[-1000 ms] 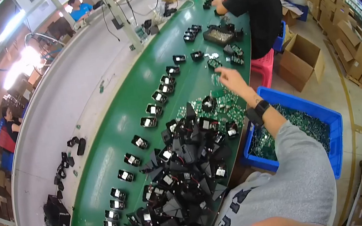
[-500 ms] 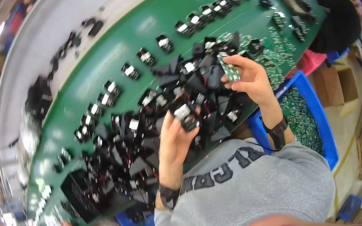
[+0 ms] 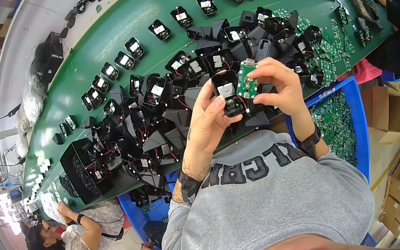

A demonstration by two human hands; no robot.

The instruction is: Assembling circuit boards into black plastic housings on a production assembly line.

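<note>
- Grip of the left hand (image 3: 210, 123), in the head view, is wrapped around a small black casing (image 3: 228, 94); its open side is turned up and shows a white part.
- Grip of the right hand (image 3: 281, 85) is narrow, pinching a green circuit board (image 3: 247, 78) between thumb and fingers.
- Both pieces are held above the near edge of the bench (image 3: 93, 58); whether they touch, I cannot tell.
- Toward the far edge stands a row of casings (image 3: 160, 30); nearer lies a large heap of black casings (image 3: 156, 140), with loose boards (image 3: 326, 58) at its right.
- By my judgement, the work is partway: the row is set apart, this board is not yet inside the casing, and the heap is left.
</note>
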